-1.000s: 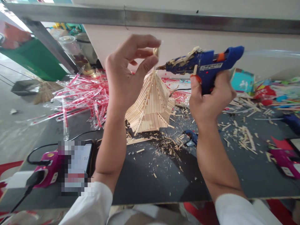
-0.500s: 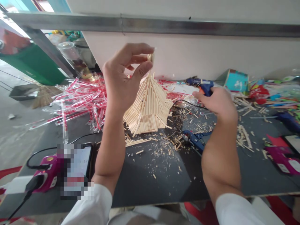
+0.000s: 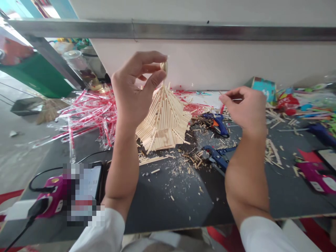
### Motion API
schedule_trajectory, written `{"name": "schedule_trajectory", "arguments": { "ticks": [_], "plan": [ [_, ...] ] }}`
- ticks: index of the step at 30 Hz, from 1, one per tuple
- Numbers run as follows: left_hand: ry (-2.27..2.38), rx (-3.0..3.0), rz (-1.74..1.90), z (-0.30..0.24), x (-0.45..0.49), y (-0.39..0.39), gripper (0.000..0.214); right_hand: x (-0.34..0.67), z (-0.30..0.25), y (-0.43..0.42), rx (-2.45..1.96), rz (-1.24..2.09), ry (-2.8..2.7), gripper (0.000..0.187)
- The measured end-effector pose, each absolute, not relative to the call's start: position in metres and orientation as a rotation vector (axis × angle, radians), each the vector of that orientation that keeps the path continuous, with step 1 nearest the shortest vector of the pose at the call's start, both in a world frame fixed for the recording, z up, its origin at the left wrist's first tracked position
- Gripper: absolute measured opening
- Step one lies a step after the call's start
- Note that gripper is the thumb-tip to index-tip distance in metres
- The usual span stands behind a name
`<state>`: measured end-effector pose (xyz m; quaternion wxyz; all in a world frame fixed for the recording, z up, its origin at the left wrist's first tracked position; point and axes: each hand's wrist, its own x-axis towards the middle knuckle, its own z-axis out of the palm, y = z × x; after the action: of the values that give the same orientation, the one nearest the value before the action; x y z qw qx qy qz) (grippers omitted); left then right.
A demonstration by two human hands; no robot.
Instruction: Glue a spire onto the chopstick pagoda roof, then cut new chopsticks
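Pinching a small wooden piece [image 3: 164,66] between thumb and fingers, the left hand [image 3: 133,82] holds it just above the peak of a stick-built pagoda model [image 3: 162,122] on the table [image 3: 168,206]. The right hand [image 3: 245,108] curls in the air above a blue glue gun [image 3: 216,124]; whether it grips anything is too small to tell.

a small wooden piece [image 3: 164,66], pale and curved, hangs just above the pointed peak of a tiered stick tower model [image 3: 163,122], which stands upright, built of many thin pale sticks.

Head-worn camera, single view, looking forward and down from behind the hands, close in, wide angle. Left hand [image 3: 132,84] pinching a wooden piece [image 3: 164,66] sits upper centre, right hand [image 3: 244,108] to its right, slightly lower, forearms rising from the bottom edge. Table edge [image 3: 170,226] runs below the grip, metal rail [image 3: 168,31] beyond it.
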<state>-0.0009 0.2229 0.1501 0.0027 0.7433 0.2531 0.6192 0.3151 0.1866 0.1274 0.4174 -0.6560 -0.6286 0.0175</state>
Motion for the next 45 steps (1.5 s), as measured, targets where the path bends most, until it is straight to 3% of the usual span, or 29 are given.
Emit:
{"name": "schedule_trajectory", "arguments": {
  "ticks": [3, 6, 9, 13, 22, 34, 38, 45],
  "plan": [
    [0.812, 2.301, 1.953, 0.151, -0.001, 0.222, 0.020, 0.309, 0.133, 0.179, -1.606, -0.097, -1.556, 0.017],
    [0.828, 2.304, 1.959, 0.151, 0.000, 0.222, 0.020, 0.304, 0.136, 0.174, -1.550, 0.018, -1.598, 0.020],
    [0.772, 2.325, 1.965, 0.149, -0.001, 0.225, 0.020, 0.299, 0.138, 0.170, -1.452, 0.160, -1.625, 0.031],
    [0.706, 2.317, 1.999, 0.146, -0.001, 0.230, 0.025, 0.294, 0.142, 0.169, -1.436, -0.004, -1.604, 0.045],
    [0.798, 2.258, 1.950, 0.146, 0.001, 0.226, 0.025, 0.290, 0.154, 0.155, -1.234, -0.117, -1.523, 0.008],
    [0.682, 2.237, 2.045, 0.148, 0.005, 0.224, 0.022, 0.287, 0.150, 0.159, -1.280, 0.032, -1.535, 0.023],
    [0.688, 2.248, 2.038, 0.147, 0.003, 0.228, 0.022, 0.291, 0.143, 0.166, -1.288, -0.002, -1.483, 0.012],
    [0.800, 2.266, 1.997, 0.148, 0.003, 0.224, 0.024, 0.285, 0.146, 0.162, -1.408, -0.003, -1.427, 0.015]
  ]
}}
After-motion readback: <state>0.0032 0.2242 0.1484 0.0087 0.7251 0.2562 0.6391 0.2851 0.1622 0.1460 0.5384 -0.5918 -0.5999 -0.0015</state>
